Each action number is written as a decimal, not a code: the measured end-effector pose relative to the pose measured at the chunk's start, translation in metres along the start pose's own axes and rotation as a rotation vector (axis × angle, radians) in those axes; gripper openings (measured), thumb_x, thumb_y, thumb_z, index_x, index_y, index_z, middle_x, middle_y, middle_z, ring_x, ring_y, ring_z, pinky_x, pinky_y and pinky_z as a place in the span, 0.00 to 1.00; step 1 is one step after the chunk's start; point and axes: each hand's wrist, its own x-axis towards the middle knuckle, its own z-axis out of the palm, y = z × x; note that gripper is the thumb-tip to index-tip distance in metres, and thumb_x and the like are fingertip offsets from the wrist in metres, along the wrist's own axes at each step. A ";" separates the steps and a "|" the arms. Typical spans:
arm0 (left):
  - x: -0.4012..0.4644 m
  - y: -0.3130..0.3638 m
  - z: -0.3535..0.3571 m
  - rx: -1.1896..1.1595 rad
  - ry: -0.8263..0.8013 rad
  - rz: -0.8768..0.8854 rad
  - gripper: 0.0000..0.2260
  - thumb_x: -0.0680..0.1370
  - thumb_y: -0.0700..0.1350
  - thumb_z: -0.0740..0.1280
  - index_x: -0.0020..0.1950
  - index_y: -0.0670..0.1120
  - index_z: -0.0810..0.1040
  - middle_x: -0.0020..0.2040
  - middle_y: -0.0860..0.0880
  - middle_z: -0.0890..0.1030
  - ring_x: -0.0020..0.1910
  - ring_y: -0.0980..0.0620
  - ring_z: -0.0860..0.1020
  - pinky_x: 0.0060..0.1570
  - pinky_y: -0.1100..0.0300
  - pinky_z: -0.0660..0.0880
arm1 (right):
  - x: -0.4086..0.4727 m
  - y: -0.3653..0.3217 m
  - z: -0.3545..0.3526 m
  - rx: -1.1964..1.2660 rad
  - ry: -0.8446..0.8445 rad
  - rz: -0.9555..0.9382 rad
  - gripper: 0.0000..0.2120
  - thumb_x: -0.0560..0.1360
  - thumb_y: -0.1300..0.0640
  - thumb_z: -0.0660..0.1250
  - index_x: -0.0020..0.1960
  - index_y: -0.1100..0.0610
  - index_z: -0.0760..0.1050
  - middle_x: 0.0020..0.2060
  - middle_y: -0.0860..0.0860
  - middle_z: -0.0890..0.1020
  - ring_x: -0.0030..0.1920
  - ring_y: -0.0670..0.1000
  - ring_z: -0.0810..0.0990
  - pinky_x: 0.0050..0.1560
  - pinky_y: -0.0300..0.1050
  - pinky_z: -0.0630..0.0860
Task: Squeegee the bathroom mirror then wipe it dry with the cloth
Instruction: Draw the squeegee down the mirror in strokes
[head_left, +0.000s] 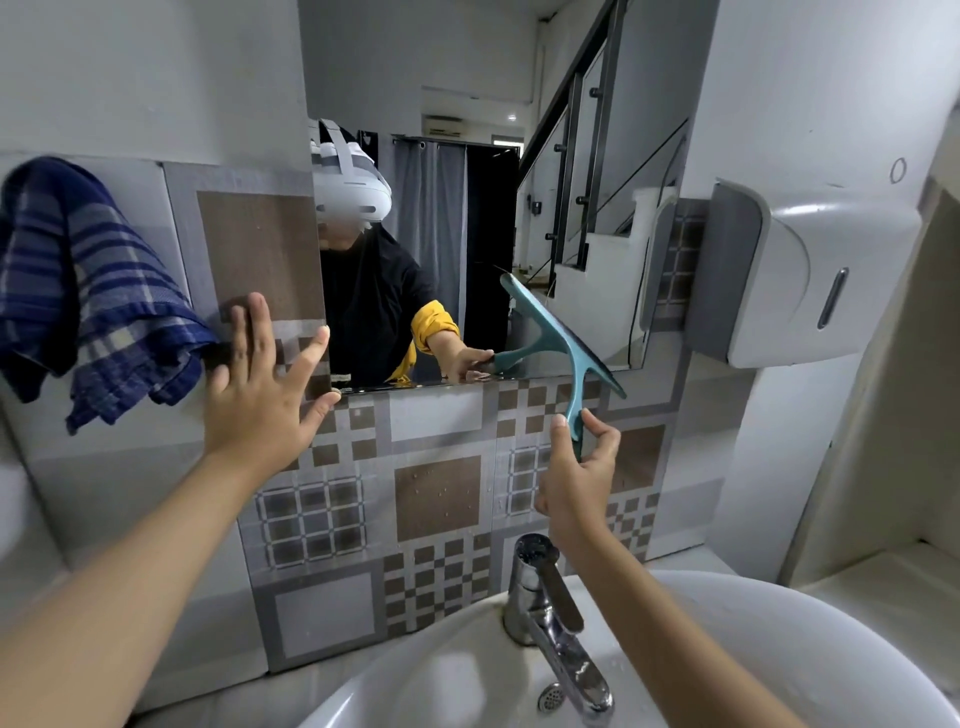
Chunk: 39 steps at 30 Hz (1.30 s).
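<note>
At the far left a blue plaid cloth (88, 291) hangs against the tiled wall (436, 499), draped in folds with its lower corners loose. Just to its right the left hand (262, 384) lies flat on the tiles with all 5 fingers spread, holding nothing; its fingertips reach the lower left corner of the mirror (467, 182), and its little-finger side sits just beside the cloth's edge. The cloth lies left of this hand, so this is the hand better placed to take it for the drying step.

Further right, the right hand (576, 478) pinches the lower end of the teal squeegee (566, 343) handle between thumb and fingers. The handle rises almost straight up from that grip; the blade's long axis runs diagonally, upper left to lower right, across the mirror's lower right area, its lower tip past the bottom edge over the tiles. Whether the blade presses the glass I cannot tell for sure. By my judgement the squeegee step is in hand and drying is not yet begun.

Below stand a chrome faucet (550, 618) and white sink (779, 649); a wall dispenser (779, 270) is mounted at far right
</note>
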 end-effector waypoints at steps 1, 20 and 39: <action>0.000 0.000 0.000 -0.002 0.002 0.001 0.30 0.75 0.61 0.54 0.75 0.52 0.56 0.77 0.35 0.44 0.75 0.37 0.46 0.55 0.37 0.71 | -0.002 -0.002 0.004 0.035 -0.002 0.017 0.07 0.79 0.51 0.63 0.51 0.40 0.66 0.34 0.53 0.71 0.25 0.46 0.66 0.21 0.38 0.64; -0.001 -0.014 -0.011 -0.003 -0.062 0.064 0.39 0.70 0.55 0.71 0.76 0.55 0.55 0.77 0.38 0.47 0.75 0.37 0.50 0.59 0.37 0.70 | -0.091 0.018 0.073 -0.012 -0.133 -0.066 0.10 0.77 0.54 0.67 0.48 0.40 0.68 0.36 0.54 0.75 0.32 0.51 0.72 0.33 0.47 0.75; -0.003 -0.024 -0.015 -0.041 -0.095 0.052 0.42 0.69 0.48 0.74 0.76 0.53 0.53 0.78 0.46 0.41 0.77 0.44 0.45 0.58 0.36 0.71 | -0.105 0.057 0.051 -0.279 -0.233 -0.254 0.10 0.76 0.57 0.68 0.55 0.52 0.71 0.21 0.46 0.71 0.22 0.43 0.68 0.23 0.40 0.68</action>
